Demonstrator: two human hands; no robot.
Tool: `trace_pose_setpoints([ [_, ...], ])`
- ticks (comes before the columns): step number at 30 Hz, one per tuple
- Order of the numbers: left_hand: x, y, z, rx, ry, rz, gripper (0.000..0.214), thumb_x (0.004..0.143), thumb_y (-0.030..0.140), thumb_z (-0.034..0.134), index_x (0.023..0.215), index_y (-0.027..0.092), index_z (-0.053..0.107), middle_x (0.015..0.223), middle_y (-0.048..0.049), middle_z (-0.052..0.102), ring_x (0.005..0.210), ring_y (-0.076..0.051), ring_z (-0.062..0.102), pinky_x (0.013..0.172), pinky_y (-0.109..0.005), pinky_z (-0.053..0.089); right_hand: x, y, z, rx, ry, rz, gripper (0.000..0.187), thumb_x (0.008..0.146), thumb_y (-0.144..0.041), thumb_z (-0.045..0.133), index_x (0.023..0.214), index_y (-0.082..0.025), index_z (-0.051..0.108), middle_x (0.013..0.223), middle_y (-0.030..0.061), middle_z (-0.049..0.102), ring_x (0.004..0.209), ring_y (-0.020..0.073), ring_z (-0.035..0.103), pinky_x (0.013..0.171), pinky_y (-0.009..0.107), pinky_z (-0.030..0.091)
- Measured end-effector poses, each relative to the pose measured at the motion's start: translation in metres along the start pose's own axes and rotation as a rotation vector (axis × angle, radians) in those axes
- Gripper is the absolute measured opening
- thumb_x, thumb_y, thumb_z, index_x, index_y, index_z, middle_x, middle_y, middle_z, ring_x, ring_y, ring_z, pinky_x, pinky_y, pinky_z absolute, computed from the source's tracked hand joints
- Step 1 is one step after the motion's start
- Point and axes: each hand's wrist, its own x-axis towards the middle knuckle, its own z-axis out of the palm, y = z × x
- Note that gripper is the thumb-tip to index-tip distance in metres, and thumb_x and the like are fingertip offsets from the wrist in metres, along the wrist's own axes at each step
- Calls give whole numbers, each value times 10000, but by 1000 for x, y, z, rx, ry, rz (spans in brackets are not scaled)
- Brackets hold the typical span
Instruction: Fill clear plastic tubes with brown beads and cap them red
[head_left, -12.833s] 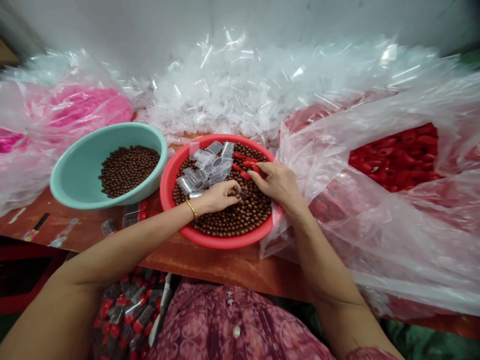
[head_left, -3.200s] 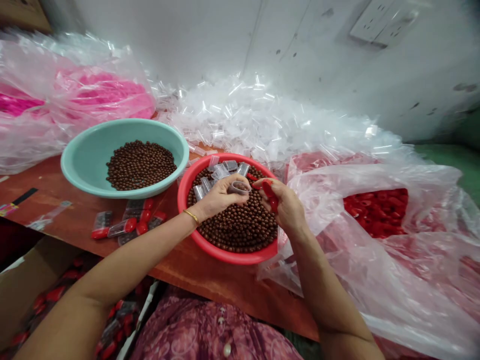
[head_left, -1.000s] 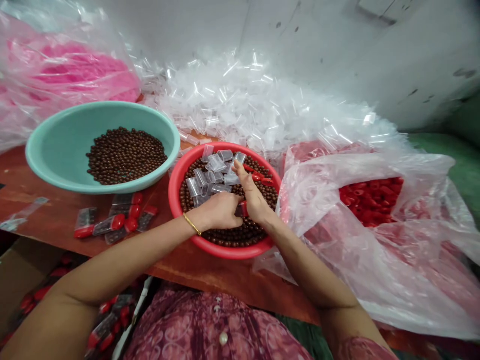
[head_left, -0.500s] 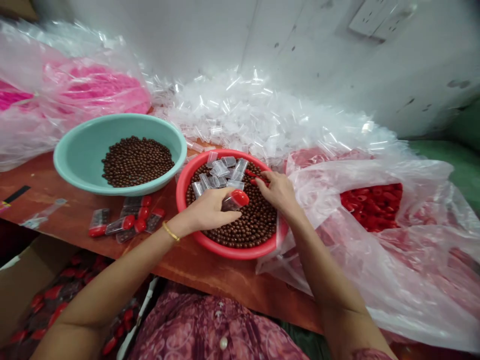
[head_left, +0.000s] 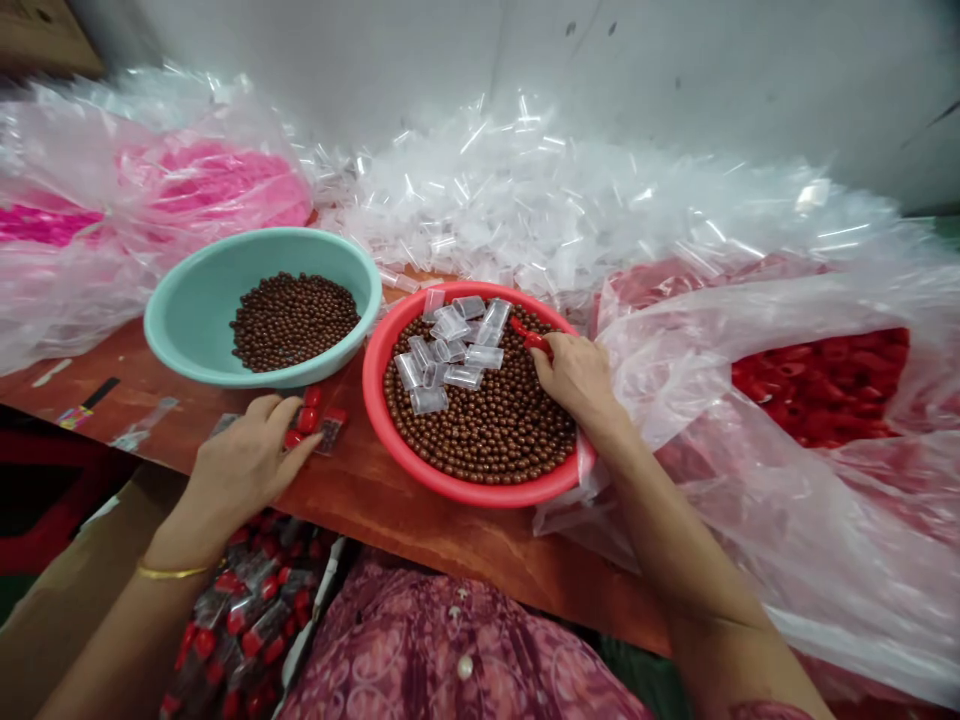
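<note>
In the head view, the left hand (head_left: 244, 460) has moved from above the red basin (head_left: 381, 420), where it held a red-capped container half a second earlier, to the red-capped containers (head_left: 330, 430) lying on the table (head_left: 420, 525) beside the basin. Its fingers are partly extended and its thumb stands apart, but the back of the hand hides the palm and several containers, so whether it grasps one cannot be told. The right hand (head_left: 581, 375) is at the far right of the red basin, fingertips at a red cap (head_left: 537, 342); they are partly covered, and a firm pinch cannot be made out. Clear tubes (head_left: 450, 350) lie heaped on brown beads (head_left: 502, 430) in this basin. More beads sit in the teal basin (head_left: 187, 320) to the left. Below the table edge, the left forearm and the table obscure part of a cardboard box (head_left: 120, 540) with more capped containers in it. The plastic bag (head_left: 787, 540) of red caps runs out of frame at right, and the pile of clear tubes behind blurs together.
</note>
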Motion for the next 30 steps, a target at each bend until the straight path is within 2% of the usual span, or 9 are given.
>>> trace_pose_setpoints([
  [3,30,34,-23,-114,152,228,281,924,323,384,1023,179,604,976,-81,658,847,-191,622,679,-275,444,2,2,1,58,-2,8,259,880,-313,433,888,-132,618,858,148,682,788,252,580,668,338,336],
  [5,56,63,-28,-126,141,447,260,921,237,374,941,178,626,884,-66,651,826,-176,598,697,-275,433,3,4,0,88,-4,4,264,877,-326,435,874,-139,621,850,144,685,769,251,586,651,335,343],
  [9,109,110,-11,-24,72,692,218,867,117,397,861,128,614,837,-100,620,816,-218,567,654,-309,405,4,4,-3,122,-10,5,261,867,-328,444,859,-147,631,820,130,692,746,246,598,628,330,350],
  [13,136,127,12,33,79,813,232,840,46,372,850,92,599,863,-134,615,844,-238,557,719,-357,409,3,5,-4,168,9,17,261,865,-327,443,862,-153,638,787,113,690,714,233,597,618,325,349],
  [17,139,129,17,99,159,890,257,857,41,350,875,72,605,846,-135,626,845,-236,556,832,-402,396,3,6,-3,214,31,19,262,862,-334,451,864,-155,641,788,109,690,711,228,596,622,320,350],
  [22,118,139,-2,339,196,932,300,848,35,348,900,37,644,883,-175,662,910,-270,590,879,-422,399,3,6,-5,280,19,43,267,867,-325,456,917,-144,646,821,111,694,726,229,600,641,320,361],
  [24,107,148,-8,384,99,939,309,821,11,348,849,28,656,822,-190,670,832,-278,616,800,-426,431,4,6,-6,299,12,43,267,867,-329,455,925,-148,644,816,105,689,724,227,596,647,319,363],
  [26,102,158,-10,329,-66,939,301,794,-8,359,793,38,657,764,-187,670,737,-271,630,666,-389,447,4,7,-6,301,5,41,260,864,-332,459,904,-153,642,802,100,682,717,226,589,651,320,363],
  [30,112,178,0,5,-291,909,268,791,4,398,799,71,657,788,-174,682,729,-241,651,585,-310,428,4,7,-6,303,5,26,249,857,-335,462,862,-161,641,765,91,672,687,215,572,640,316,363],
])
